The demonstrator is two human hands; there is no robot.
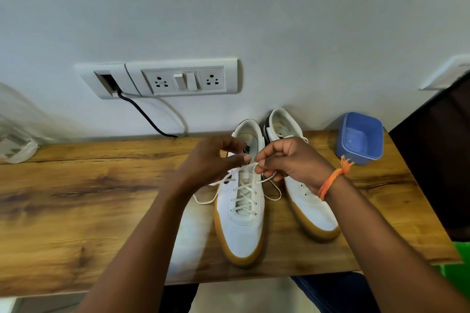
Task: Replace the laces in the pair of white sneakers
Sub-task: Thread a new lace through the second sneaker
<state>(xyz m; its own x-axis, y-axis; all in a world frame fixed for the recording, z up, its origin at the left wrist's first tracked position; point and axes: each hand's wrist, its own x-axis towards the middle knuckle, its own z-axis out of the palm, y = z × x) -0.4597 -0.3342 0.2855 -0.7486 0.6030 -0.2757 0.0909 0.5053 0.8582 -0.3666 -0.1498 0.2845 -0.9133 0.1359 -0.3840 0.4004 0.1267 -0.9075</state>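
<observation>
Two white sneakers with gum soles stand on the wooden table (76, 198), toes toward me. The left sneaker (243, 231) is laced with a cream lace (244, 193) crossing its eyelets; loose ends trail to both sides. My left hand (213, 160) and my right hand (292, 160) meet above the sneaker's tongue, each pinching the lace between thumb and fingers. The right sneaker (310, 208) lies partly under my right wrist, which wears an orange thread band. Its lacing is mostly hidden.
A blue plastic container (360, 138) stands at the table's back right. A switch and socket panel (183, 80) is on the wall, with a black cable running down behind the table. Clear plastic lies at the far left. A dark object borders the right edge.
</observation>
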